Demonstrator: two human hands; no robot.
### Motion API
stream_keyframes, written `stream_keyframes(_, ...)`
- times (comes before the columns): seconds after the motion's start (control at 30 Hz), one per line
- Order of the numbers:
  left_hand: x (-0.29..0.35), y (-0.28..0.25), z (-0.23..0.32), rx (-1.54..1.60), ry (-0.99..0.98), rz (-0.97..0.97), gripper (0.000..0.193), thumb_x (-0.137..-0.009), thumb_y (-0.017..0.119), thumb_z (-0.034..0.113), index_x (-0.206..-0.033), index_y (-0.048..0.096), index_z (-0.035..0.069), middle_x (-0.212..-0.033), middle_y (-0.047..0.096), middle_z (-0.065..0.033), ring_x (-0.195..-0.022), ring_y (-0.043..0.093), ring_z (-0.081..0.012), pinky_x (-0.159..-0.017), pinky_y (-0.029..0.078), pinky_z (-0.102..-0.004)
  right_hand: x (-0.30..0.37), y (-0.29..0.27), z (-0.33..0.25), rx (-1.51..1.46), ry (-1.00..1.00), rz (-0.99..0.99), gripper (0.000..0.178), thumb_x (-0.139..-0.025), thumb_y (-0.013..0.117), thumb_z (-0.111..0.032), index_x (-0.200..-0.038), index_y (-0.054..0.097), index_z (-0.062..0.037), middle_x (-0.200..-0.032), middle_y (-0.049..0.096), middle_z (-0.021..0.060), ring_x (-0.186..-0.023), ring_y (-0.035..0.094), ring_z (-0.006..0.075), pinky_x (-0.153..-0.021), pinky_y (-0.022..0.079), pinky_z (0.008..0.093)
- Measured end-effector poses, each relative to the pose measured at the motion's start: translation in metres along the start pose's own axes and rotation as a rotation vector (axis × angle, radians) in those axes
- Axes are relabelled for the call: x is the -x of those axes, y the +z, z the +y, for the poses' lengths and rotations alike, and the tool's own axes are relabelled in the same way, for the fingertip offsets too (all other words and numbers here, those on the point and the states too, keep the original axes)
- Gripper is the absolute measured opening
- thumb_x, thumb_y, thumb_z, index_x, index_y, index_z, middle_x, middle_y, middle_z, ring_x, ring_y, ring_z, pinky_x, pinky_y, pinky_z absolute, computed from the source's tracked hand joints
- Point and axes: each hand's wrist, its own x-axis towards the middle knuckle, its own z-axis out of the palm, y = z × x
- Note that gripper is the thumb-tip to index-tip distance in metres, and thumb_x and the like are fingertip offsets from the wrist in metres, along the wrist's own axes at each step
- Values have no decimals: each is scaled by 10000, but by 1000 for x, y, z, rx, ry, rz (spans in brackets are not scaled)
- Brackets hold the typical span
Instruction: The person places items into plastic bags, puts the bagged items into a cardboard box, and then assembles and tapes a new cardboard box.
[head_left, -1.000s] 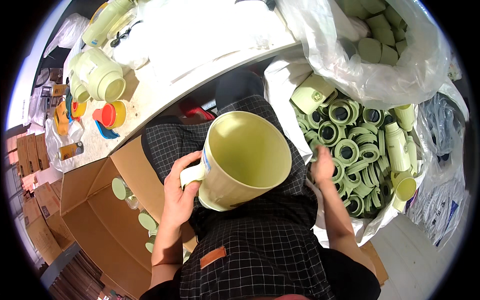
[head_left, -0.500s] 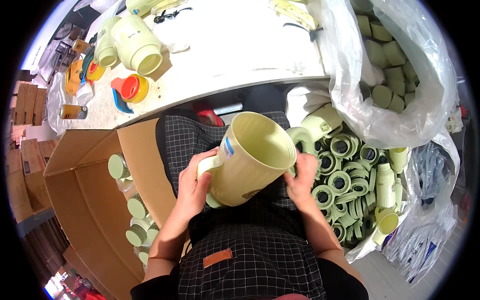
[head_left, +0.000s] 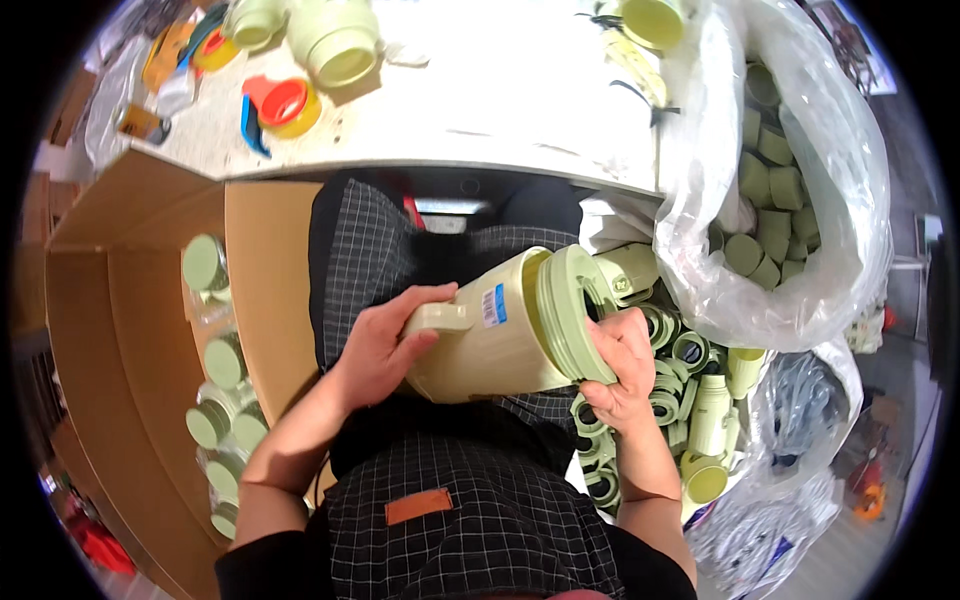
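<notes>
A pale green thermos jug body (head_left: 475, 350) with a blue label lies tilted over my lap, its wide mouth facing right. My left hand (head_left: 385, 335) is closed round its handle. In my right hand (head_left: 625, 365) is a green threaded collar ring (head_left: 562, 310), gripped at its rim and held against the jug's mouth. The ring stands at an angle, with a gap showing beside the jug's rim; whether any thread has caught cannot be told. Under my right hand spreads a pile of similar green rings (head_left: 665, 400).
An open cardboard box (head_left: 270, 300) with green-lidded bottles (head_left: 225, 360) stands at left. At upper right, a clear plastic bag (head_left: 690, 270) holds green cups (head_left: 770, 185). The white table (head_left: 480, 110) ahead bears a tape roll (head_left: 290, 105) and thermos bodies (head_left: 335, 45).
My right hand has brought a green ring from the pile side up to the jug's mouth. The jug has tipped over to the right, and the view has shifted.
</notes>
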Motion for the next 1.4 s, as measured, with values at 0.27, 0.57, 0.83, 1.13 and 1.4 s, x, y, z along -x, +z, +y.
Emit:
stream_keyframes(0.27, 10, 5, -2, -67, 67, 14, 387, -1005, 558, 211, -1339, 540, 17, -1391, 585, -183, -1225, 619, -310, -1019, 485, -373, -4, 5, -5, 44, 37, -53, 618, -940, 579, -530, -1270, 663, -14, -871, 576, 64, -778, 488, 236, -711, 397, 365)
stream_keyframes(0.57, 19, 34, 14, -277, -5, 110, 517, -910, 660, 170, -1362, 459, 22, -1401, 552, -199, -1085, 655, -388, -909, 535, -416, -6, 11, -11, -3, 237, 12, 523, -966, 547, -407, -1243, 659, 22, -817, 530, 88, -810, 480, 245, -763, 396, 360)
stream_keyframes(0.83, 30, 35, 4, -340, 145, 129, 407, -888, 689, 214, -1215, 534, 28, -1434, 508, -216, -891, 693, -352, -738, 573, -397, -49, -29, 2, -244, 369, -209, 831, -973, 337, -695, -1317, 600, 14, -1161, 619, 137, -1177, 534, 274, -1044, 372, 393)
stream_keyframes(1.13, 33, 31, 11, -375, 160, 45, 403, -816, 720, 104, -1178, 562, 23, -1418, 534, -230, -1044, 671, -388, -843, 565, -400, -43, 41, 86, -986, 994, -349, 914, -974, 245, -733, -1297, 602, 44, -1197, 679, 185, -1112, 627, 279, -1000, 455, 419)
stream_keyframes(1.4, 17, 31, 11, -360, 161, 24, 411, -804, 710, 74, -1182, 558, 20, -1407, 537, -248, -1009, 679, -400, -820, 571, -382, -66, -91, 139, -382, 581, -32, 832, -1031, 183, -633, -1116, 683, 26, -1109, 716, 127, -1060, 658, 226, -930, 504, 383)
